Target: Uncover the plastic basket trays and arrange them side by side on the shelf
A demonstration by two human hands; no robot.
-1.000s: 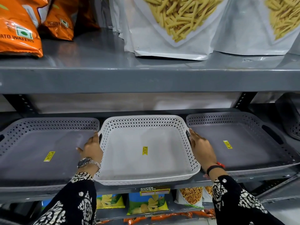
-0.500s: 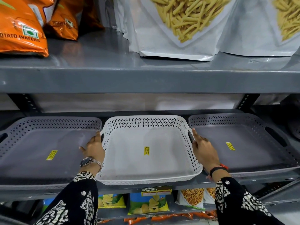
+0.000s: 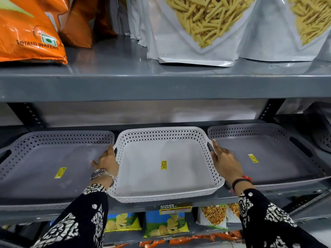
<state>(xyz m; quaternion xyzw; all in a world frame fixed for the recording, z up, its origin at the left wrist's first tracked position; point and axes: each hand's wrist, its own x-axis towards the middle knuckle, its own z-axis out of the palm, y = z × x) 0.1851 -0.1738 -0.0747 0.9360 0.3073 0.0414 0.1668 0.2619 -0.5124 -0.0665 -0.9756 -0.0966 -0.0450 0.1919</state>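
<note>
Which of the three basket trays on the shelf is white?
The middle tray, held between both hands. The left tray and right tray beside it are grey.

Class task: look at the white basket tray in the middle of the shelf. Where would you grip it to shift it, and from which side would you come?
Grip the white basket tray by the handle slots in its two short side walls, one hand per side, coming from the open front of the shelf. The left hand and right hand already sit there. The grey trays crowd both sides, and the upper shelf probably blocks any reach from above.
</note>
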